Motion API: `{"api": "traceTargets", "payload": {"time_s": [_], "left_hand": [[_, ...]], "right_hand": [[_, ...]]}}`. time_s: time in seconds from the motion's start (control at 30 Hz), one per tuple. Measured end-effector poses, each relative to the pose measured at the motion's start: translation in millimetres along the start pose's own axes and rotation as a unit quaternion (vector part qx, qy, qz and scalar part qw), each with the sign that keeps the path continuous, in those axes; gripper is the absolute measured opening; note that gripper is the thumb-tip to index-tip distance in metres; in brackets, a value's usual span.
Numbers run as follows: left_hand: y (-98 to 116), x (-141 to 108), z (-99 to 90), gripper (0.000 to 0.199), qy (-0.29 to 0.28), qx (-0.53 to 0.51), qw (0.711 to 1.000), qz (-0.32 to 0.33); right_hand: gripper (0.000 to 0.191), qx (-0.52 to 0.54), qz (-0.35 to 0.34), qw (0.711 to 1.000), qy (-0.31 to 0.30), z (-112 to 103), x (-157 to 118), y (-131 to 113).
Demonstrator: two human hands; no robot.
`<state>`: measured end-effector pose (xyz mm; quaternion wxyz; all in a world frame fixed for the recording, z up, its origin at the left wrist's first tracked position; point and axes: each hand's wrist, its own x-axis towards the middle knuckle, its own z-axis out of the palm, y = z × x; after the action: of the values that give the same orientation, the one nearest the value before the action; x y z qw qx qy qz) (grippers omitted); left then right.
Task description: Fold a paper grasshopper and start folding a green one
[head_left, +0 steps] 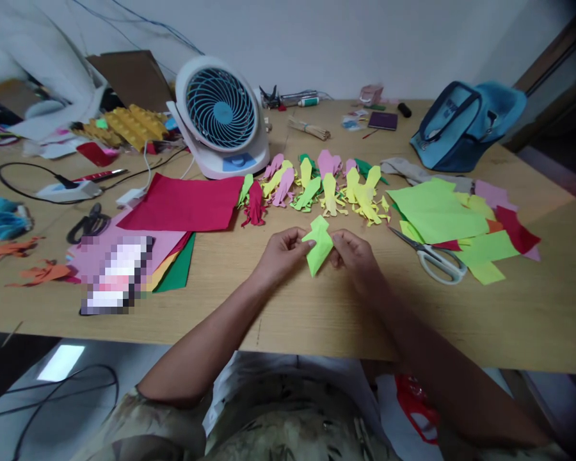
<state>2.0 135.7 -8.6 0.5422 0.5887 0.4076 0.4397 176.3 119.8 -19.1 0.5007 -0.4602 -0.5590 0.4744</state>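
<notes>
A folded light-green paper [319, 246] is held above the front middle of the table, pointed at its lower end and narrower at the top. My left hand [287, 251] pinches its left edge, thumb on the front face. On the right edge, my right hand [352, 251] grips it between thumb and fingers; some of those fingers are hidden. Just beyond my hands lie several folded paper squids in yellow [330, 195], pink [284, 187], green and red [255, 205]. White-handled scissors [434, 256] lie to the right of my right hand.
Coloured paper sheets lie left [187, 203] and right [441, 214]. A white fan [223, 112] stands at the back, a blue bag [465, 128] at the back right. Black scissors [89, 224], a phone [118, 275], a power strip [70, 191] and orange paper figures [45, 273] are at left.
</notes>
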Motion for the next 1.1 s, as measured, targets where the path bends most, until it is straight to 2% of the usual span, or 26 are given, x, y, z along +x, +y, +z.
{"api": "traceTargets", "payload": {"time_s": [0.13,0.23,0.33,0.4,0.63,0.83,0.97,1.1], "left_hand": [[-6.3,-3.7,3.5,0.017,0.041,0.076,0.995,0.049],[-8.7,-6.7,5.1,0.015,0.050,0.135,0.987,0.075],[-7.7,-8.0,5.4,0.015,0.054,0.147,0.984,0.089],[-5.8,-7.8,5.1,0.015,0.056,0.132,0.986,0.085],[-3.7,-2.2,1.4,0.025,0.057,0.002,0.998,0.008],[-4.3,2.7,-0.7,0.021,0.040,-0.055,0.998,0.003],[-4.5,3.0,-2.7,0.045,0.037,-0.010,0.998,0.056],[-8.3,1.2,-7.5,0.073,0.004,0.119,0.987,0.105]], "right_hand": [[0.049,0.000,0.017,1.000,-0.009,0.7,1.4,0.7],[0.049,0.001,0.022,0.999,-0.031,3.2,2.1,-0.3],[0.046,0.004,0.026,0.998,-0.051,5.0,2.7,-1.3],[0.044,0.013,0.031,0.998,-0.061,5.0,3.3,-1.0],[0.041,0.063,0.041,0.995,-0.069,1.9,6.1,3.8],[0.038,0.082,0.028,0.995,-0.055,0.6,7.8,5.5],[0.043,0.102,0.048,0.993,-0.043,-2.2,8.1,4.9],[0.043,0.106,0.064,0.992,-0.037,-5.1,7.9,4.1]]}}
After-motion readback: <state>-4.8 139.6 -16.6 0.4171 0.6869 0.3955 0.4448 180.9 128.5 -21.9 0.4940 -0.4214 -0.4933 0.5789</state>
